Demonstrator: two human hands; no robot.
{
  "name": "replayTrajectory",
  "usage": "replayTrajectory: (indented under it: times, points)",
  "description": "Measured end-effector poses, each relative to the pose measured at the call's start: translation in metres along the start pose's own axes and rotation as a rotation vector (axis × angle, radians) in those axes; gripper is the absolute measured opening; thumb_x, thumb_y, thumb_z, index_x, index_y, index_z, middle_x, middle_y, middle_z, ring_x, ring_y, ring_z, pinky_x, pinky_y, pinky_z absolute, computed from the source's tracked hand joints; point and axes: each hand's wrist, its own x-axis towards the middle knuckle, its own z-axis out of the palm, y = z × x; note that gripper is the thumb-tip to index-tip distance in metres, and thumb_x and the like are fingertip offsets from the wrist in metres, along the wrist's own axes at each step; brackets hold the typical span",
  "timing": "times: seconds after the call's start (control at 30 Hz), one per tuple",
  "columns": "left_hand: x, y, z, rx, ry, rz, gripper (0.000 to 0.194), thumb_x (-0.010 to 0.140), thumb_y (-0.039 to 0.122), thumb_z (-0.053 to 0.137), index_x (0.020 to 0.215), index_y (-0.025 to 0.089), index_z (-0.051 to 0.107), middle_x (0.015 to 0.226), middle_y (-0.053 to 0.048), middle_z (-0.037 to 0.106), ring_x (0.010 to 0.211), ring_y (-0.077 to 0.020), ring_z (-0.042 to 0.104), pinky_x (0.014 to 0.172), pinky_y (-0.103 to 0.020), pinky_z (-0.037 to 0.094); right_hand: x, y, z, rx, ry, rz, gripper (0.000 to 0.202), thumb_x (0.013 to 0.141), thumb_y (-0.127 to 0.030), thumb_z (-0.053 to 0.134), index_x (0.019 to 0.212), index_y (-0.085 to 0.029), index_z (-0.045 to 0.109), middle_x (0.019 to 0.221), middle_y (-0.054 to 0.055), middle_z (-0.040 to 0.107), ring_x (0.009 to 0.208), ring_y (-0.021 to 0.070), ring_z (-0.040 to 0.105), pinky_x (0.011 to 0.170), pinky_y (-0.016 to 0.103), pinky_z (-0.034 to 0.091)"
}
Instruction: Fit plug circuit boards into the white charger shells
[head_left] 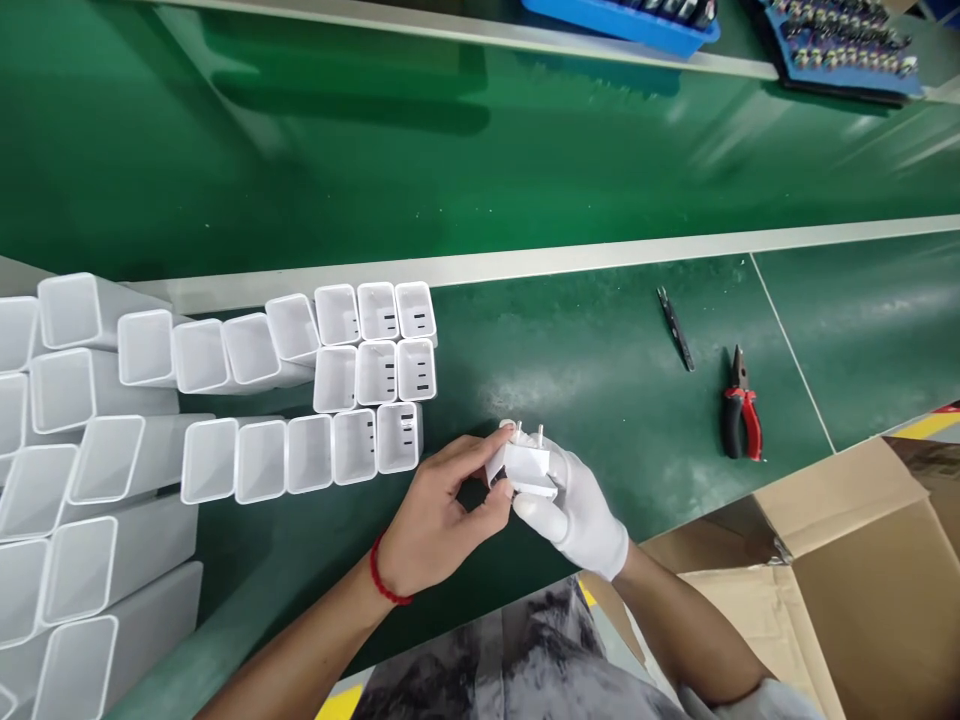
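Observation:
A white plug adapter [527,460] with two metal pins is between my hands, above the green bench. My left hand [442,510] is bare, with a red bracelet at the wrist; its thumb and fingers pinch the adapter from the left. On the other side my right hand [581,510], in a white glove, grips the adapter's body. Part of the adapter is hidden by the fingers. Left of my hands stand rows of white open-topped housings [310,453], several with dark slots inside.
Black tweezers [676,330] and red-and-black pliers [741,410] lie on the bench [570,330] to the right. An open cardboard box [862,590] is at the lower right. A blue tray [637,30] and a blue mat [847,70] of small parts rest on the shelf above.

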Motion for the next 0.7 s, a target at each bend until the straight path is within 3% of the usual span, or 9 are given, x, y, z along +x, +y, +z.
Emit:
replayTrajectory:
  times: [0.13, 0.23, 0.43, 0.53, 0.7]
  points:
    - [0.0, -0.004, 0.0, -0.037, -0.001, 0.048, 0.046, 0.087, 0.023, 0.064, 0.132, 0.026, 0.06, 0.113, -0.01, 0.068, 0.099, -0.0221, 0.066, 0.089, -0.035, 0.056, -0.001, 0.005, 0.003, 0.053, 0.064, -0.013, 0.043, 0.079, -0.062, 0.064, 0.083, -0.02, 0.056, 0.072, 0.0, 0.049, 0.062, 0.016, 0.05, 0.06, 0.032, 0.045]
    - [0.002, -0.004, -0.002, -0.063, -0.012, 0.035, 0.046, 0.087, 0.023, 0.065, 0.132, 0.027, 0.06, 0.114, -0.009, 0.067, 0.099, -0.021, 0.065, 0.087, -0.033, 0.056, -0.001, 0.007, 0.002, 0.02, 0.091, -0.019, 0.035, 0.081, -0.055, 0.065, 0.079, -0.021, 0.055, 0.073, 0.0, 0.05, 0.064, 0.0164, 0.051, 0.061, 0.032, 0.046]
    - [0.005, 0.0, -0.004, -0.016, -0.006, -0.038, 0.044, 0.095, 0.034, 0.055, 0.138, 0.025, 0.054, 0.109, -0.008, 0.062, 0.095, -0.0183, 0.064, 0.085, -0.031, 0.055, 0.006, -0.001, -0.007, 0.097, -0.038, -0.004, 0.042, 0.084, -0.06, 0.063, 0.095, -0.02, 0.064, 0.076, 0.002, 0.058, 0.068, 0.0175, 0.054, 0.069, 0.034, 0.05]
    - [0.003, 0.001, -0.002, 0.032, 0.013, 0.0, 0.044, 0.096, 0.034, 0.052, 0.139, 0.025, 0.052, 0.106, -0.007, 0.061, 0.092, -0.0168, 0.063, 0.086, -0.031, 0.054, 0.007, -0.003, -0.007, 0.152, -0.022, 0.035, 0.048, 0.082, -0.062, 0.065, 0.105, -0.019, 0.066, 0.077, 0.003, 0.062, 0.067, 0.0174, 0.057, 0.07, 0.034, 0.053]
    - [0.0, 0.003, 0.0, 0.129, 0.039, 0.136, 0.041, 0.097, 0.032, 0.051, 0.136, 0.024, 0.056, 0.096, -0.006, 0.061, 0.09, -0.0164, 0.063, 0.08, -0.028, 0.054, 0.002, 0.002, -0.002, 0.236, 0.06, 0.003, 0.064, 0.074, -0.069, 0.069, 0.114, -0.019, 0.069, 0.098, 0.009, 0.069, 0.093, 0.0263, 0.065, 0.084, 0.04, 0.055]
